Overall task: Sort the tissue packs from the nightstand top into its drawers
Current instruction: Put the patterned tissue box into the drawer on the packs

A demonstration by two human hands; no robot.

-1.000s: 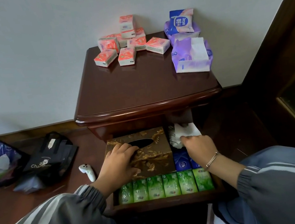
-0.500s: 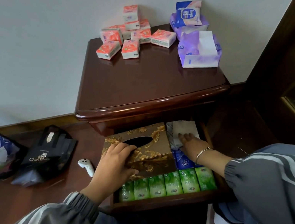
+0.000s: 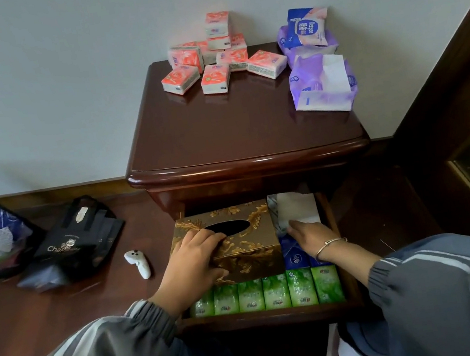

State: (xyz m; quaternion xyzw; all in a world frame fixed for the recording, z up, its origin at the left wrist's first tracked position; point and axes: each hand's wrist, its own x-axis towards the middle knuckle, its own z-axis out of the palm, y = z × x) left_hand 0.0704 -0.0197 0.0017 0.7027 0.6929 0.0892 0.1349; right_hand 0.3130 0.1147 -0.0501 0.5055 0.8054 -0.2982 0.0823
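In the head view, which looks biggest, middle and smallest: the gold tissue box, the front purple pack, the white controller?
1. gold tissue box, nearest the camera.
2. front purple pack, farther away, so real size unsure.
3. white controller, clearly smallest.

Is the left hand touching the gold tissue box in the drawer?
Touching. Head view: the left hand grips the gold tissue box, fingers on its top by the oval slot, thumb on its front face.
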